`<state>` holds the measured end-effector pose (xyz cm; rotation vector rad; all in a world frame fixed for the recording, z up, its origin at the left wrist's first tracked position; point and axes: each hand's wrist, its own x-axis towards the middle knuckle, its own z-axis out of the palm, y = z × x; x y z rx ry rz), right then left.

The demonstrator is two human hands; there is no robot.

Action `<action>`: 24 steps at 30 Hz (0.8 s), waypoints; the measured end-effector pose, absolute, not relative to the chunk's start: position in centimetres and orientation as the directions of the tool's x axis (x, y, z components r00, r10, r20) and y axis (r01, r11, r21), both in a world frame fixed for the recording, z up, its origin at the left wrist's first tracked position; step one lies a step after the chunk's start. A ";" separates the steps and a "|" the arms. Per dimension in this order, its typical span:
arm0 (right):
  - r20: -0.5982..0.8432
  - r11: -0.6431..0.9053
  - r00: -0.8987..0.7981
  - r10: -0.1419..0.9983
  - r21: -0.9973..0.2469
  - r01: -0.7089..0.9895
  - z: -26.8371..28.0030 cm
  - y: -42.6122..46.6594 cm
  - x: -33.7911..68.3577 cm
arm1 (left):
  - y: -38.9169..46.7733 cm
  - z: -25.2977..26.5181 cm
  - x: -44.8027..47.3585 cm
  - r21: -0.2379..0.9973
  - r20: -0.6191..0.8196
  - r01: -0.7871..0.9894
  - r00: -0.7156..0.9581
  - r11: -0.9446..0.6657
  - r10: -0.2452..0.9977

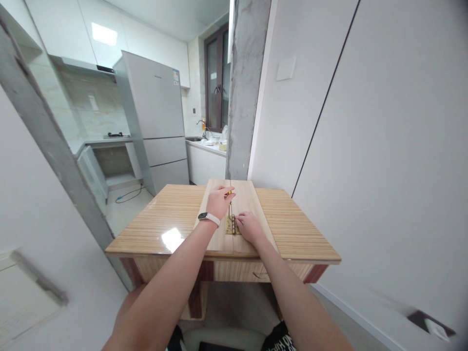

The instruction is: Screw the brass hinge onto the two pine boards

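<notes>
My left hand (219, 201), with a pale-banded watch on its wrist, is closed around the handle of a screwdriver (229, 193) with yellow on its grip. The screwdriver points down, its shaft ending over the left leaf of a brass butt hinge (229, 227). That hinge lies open across the seam between two pale wooden boards (216, 243), which rest side by side on the table. The curled fingers of my right hand (250, 227) press on the hinge's right leaf and cover part of it. Whether a screw sits under the screwdriver's tip is too small to tell.
The boards lie on a glossy wood-grain table (303, 239) with a drawer (241, 271) at its front. Behind it stand a concrete pillar (246, 97) and a grey fridge (157, 107). A white wall (365, 170) rises on the right.
</notes>
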<state>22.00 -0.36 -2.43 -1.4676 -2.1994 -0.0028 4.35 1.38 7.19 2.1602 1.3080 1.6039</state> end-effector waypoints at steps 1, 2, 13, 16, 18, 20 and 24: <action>0.401 0.422 -0.301 0.865 -0.260 0.868 -2.4 -0.3 22.0 | 1.4 7.3 4.3 0.572 0.703 0.552 0.050 -0.606 0.709; 0.405 0.424 -0.302 0.863 -0.258 0.868 -2.5 -0.3 22.0 | 1.4 7.4 4.3 0.569 0.701 0.553 0.061 -0.609 0.710; 0.412 0.427 -0.298 0.861 -0.268 0.864 -2.9 -0.2 22.1 | 1.3 7.2 3.4 0.628 0.679 0.458 0.072 -0.629 0.730; 0.420 0.437 -0.305 0.855 -0.267 0.859 -2.9 -0.1 22.1 | 1.3 7.0 3.6 0.619 0.695 0.461 0.056 -0.636 0.717; 0.414 0.435 -0.305 0.857 -0.268 0.860 -2.9 -0.1 22.1 | 1.3 6.9 3.8 0.607 0.706 0.486 0.032 -0.629 0.707; 0.408 0.433 -0.305 0.860 -0.269 0.860 -2.8 -0.2 22.1 | 1.3 6.9 4.0 0.596 0.709 0.529 0.005 -0.604 0.705; 0.413 0.438 -0.307 0.857 -0.273 0.856 -2.8 -0.3 22.1 | 1.4 7.0 4.1 0.565 0.719 0.597 -0.019 -0.569 0.695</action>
